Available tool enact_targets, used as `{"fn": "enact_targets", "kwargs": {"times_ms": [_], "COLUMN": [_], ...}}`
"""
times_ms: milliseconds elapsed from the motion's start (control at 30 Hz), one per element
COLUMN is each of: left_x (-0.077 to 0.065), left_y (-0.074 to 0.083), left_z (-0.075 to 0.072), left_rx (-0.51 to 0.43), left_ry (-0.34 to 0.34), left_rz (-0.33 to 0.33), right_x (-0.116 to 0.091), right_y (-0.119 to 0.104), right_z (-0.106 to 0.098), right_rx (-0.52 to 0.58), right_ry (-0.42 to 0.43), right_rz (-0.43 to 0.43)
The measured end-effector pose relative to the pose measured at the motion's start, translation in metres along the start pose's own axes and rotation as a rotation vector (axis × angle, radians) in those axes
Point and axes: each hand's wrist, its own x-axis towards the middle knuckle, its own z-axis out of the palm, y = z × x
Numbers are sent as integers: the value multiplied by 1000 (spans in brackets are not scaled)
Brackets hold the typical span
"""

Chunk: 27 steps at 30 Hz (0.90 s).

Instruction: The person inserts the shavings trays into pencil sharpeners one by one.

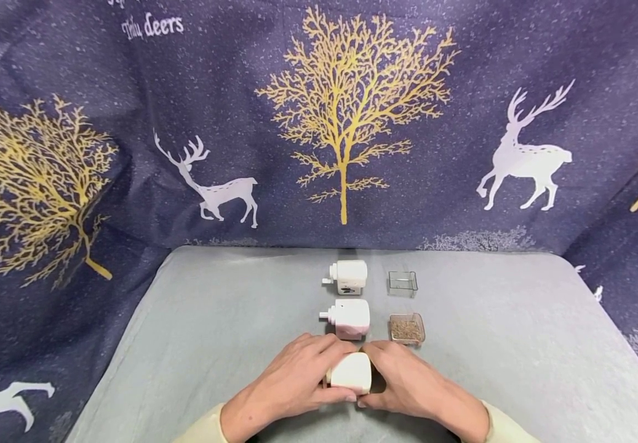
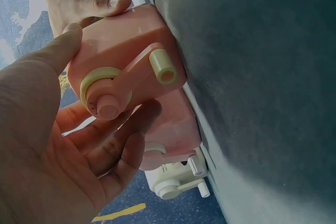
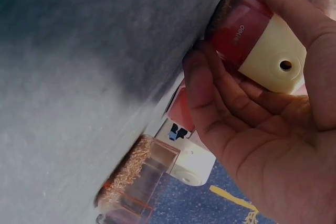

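Both hands hold a crank pencil sharpener [image 1: 350, 372] low over the grey table, one from each side. My left hand [image 1: 302, 378] has its thumb on the near side and its fingers on the far side. In the left wrist view the sharpener's pink crank face [image 2: 126, 56] with a pale yellow knob shows between thumb and fingers. My right hand [image 1: 410, 381] spans the other end. In the right wrist view the cream face has a round pencil hole, above which sits a red see-through drawer [image 3: 239, 22] with some shavings inside.
Beyond the hands stand a pink-and-white sharpener [image 1: 352, 319] and a white sharpener [image 1: 350, 275], cranks to the left. To their right lie a clear drawer filled with shavings [image 1: 406, 328] and another clear drawer [image 1: 402, 281]. A blue cloth with deer and trees [image 1: 213, 123] hangs behind the table.
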Motion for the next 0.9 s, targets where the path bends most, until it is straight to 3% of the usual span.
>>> {"fn": "enact_targets", "kwargs": {"times_ms": [567, 900], "left_x": [0, 2], "left_y": [1, -2], "left_z": [-5, -12], "left_rx": [26, 47], "left_ry": [-21, -23], "left_rz": [-37, -78], "right_x": [-9, -12], "right_y": [4, 11], "right_z": [-20, -41], "right_rx": [-28, -61], "right_ry": [-35, 36], "right_rz": [48, 65]}}
